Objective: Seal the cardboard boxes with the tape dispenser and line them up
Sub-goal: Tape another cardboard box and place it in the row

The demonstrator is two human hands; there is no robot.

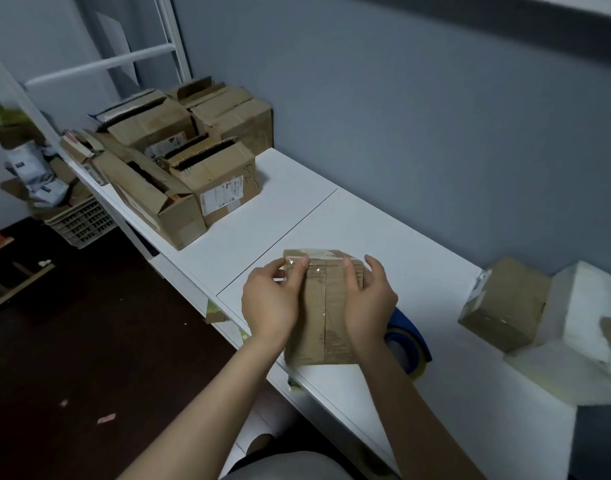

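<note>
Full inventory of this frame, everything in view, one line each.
small cardboard box: 1, brown, near part of the table, clear tape on top
tape dispenser: 1, blue, on the table right of that box, partly hidden by the right wrist
sealed box: 1, brown, right end of the table, beside the foam blocks
opened boxes: several (exact count unclear), brown, packed together at the table's far left end
foam blocks: at least 2, white, far right
table: 1, white, along the grey wall
crate: 1, pale, on the floor at left
left hand: 1, holds the small box's far left corner
right hand: 1, holds its right side
</note>
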